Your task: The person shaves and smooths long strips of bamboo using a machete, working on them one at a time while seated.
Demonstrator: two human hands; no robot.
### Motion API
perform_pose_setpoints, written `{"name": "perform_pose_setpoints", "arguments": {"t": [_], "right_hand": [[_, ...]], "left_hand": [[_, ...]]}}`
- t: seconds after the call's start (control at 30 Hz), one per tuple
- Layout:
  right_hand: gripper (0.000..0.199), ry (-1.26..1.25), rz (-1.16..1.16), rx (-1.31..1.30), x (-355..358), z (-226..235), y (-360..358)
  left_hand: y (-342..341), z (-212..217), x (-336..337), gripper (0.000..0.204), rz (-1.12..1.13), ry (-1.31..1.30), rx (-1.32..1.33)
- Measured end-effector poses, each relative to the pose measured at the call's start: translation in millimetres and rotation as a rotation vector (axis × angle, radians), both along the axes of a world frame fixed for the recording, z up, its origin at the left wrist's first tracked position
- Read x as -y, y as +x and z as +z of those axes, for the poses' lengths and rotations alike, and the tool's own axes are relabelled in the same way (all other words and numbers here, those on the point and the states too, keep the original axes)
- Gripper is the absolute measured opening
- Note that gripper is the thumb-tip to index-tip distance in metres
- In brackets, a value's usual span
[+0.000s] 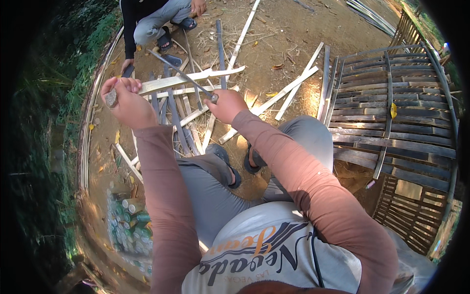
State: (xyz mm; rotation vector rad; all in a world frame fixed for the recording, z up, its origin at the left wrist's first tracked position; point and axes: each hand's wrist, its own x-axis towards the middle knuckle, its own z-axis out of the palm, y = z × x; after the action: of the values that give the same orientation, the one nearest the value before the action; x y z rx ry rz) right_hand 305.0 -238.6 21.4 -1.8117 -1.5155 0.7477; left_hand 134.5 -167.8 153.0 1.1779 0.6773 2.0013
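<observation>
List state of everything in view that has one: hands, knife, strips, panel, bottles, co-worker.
left hand, grip closed on the pale strip
right hand, grip closed on the knife by its handle
knife, bare; blade crosses the pale strip in view, contact unclear
pale strip, held by its left end
loose strips, strewn, some crossing
slatted panel, gaps between slats
bottles, heaped; caps unclear
co-worker, crouched

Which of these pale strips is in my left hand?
The strip your left hand grips by one end, crossed in this view by the knife; the other pale strips are ungripped, lying about the ground.
</observation>
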Motion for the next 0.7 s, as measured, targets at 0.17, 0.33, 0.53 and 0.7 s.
{"name": "perform_pose_setpoints", "arguments": {"t": [0.17, 0.33, 0.53, 0.7], "right_hand": [[0.032, -0.123, -0.086, -0.043, -5, -28, 7], [0.034, -0.132, -0.037, -0.004, -10, -23, 12], [0.03, -0.187, -0.095, -0.122, -2, -21, 20], [0.029, 0.049, -0.078, 0.046, -10, -32, 13]], "left_hand": [[16, -1, 6, 0.01, -0.037, 0.03, -0.026], [8, 1, 0, 0.008, -0.02, 0.014, 0.01], [30, 3, 13, 0.009, -0.057, 0.026, -0.046], [17, 0, 3, 0.011, -0.05, 0.002, -0.022]]}}
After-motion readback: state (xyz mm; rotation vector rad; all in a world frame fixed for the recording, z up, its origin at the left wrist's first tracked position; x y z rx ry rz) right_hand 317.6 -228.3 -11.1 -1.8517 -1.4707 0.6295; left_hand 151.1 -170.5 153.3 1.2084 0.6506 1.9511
